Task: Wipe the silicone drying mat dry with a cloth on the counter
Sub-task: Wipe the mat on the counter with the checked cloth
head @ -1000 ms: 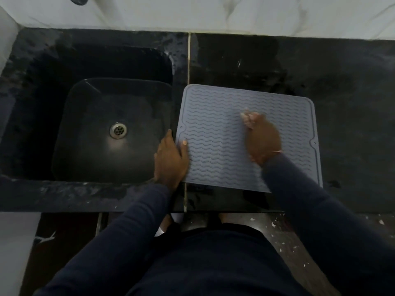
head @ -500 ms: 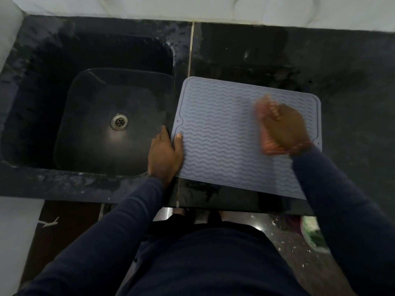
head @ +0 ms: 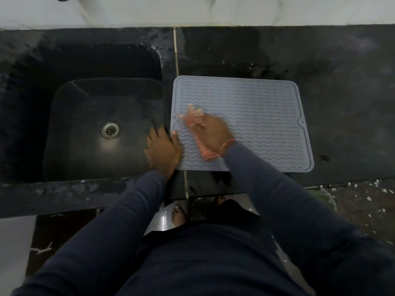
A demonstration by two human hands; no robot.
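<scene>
A grey silicone drying mat (head: 256, 116) with wavy ridges lies flat on the black counter (head: 342, 82), just right of the sink. My right hand (head: 211, 133) grips a pink cloth (head: 192, 118) and presses it on the mat's left part; the cloth is blurred, and more of it shows under the wrist. My left hand (head: 162, 150) rests on the mat's left edge near the front corner, thumb on the mat, fingers flat on the counter strip beside the sink.
A deep black sink (head: 102, 129) with a metal drain (head: 109, 130) sits to the left. White tiled wall (head: 192, 9) runs along the back. The counter's front edge is close to my body; floor and a bare foot (head: 178, 216) show below.
My right hand has swept the cloth from the mat's right side back to its left side, close to my left hand. The left hand stays on the mat's left edge.
</scene>
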